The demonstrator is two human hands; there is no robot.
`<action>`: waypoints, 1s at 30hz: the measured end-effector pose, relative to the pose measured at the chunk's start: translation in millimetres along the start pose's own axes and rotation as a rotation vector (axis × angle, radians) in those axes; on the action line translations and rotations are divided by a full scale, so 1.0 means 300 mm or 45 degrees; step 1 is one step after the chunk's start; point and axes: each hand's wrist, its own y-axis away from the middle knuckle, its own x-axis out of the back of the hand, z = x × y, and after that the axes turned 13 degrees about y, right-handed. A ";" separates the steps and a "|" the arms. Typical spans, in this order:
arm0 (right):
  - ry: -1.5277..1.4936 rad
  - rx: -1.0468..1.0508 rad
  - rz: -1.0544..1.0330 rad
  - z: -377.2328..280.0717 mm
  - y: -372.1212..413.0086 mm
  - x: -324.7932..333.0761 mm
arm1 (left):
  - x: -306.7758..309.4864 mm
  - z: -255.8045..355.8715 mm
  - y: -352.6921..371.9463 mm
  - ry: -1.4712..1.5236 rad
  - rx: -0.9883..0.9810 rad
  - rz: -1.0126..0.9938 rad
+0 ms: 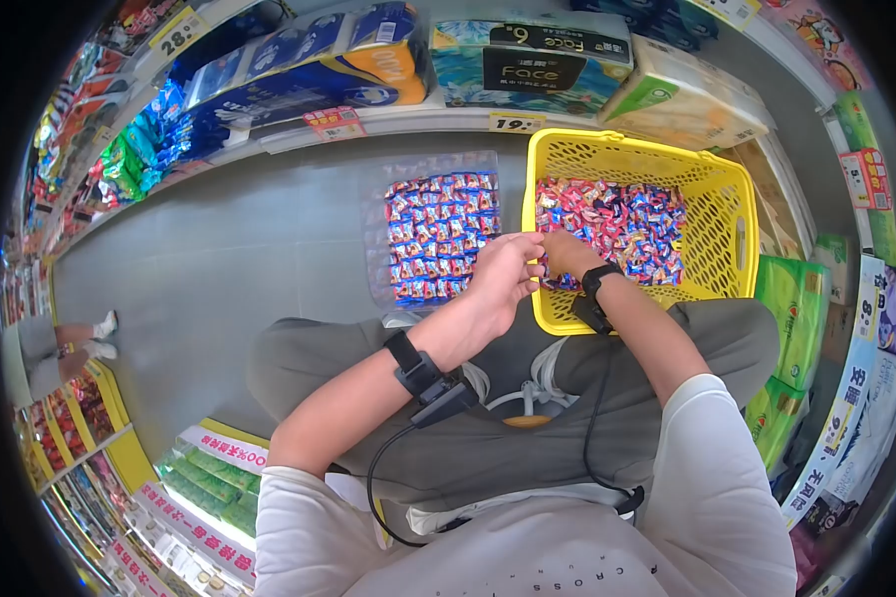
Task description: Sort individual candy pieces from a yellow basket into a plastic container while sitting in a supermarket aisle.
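Observation:
A yellow plastic basket point(739, 214) stands in front of me, holding a loose heap of small wrapped candies point(617, 224) in red, blue and pink. To its left, a clear plastic tray point(376, 239) carries similar candies point(438, 234) laid in neat rows. My left hand point(505, 271) is over the gap between tray and basket, its fingers curled at the basket's left rim. Just inside that rim, my right hand point(571, 256) is bunched close to the left fingertips. Whatever either hand may hold is hidden.
Shelves with tissue packs point(533, 70) and blue paper packs point(309, 70) run along the back. Green packs point(791, 318) stand at the right. Another person's legs point(75, 338) show at the far left. Cables run from both of my wrist devices.

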 end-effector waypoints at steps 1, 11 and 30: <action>0.001 0.003 -0.001 0.004 -0.009 -0.012 | -0.005 0.004 0.003 -0.004 0.001 -0.003; -0.217 -0.085 0.365 -0.017 0.197 0.095 | 0.012 0.006 -0.016 -0.008 -0.017 0.011; -2.613 0.223 0.345 -0.222 0.469 0.326 | 0.038 0.010 -0.043 0.008 -0.339 -0.113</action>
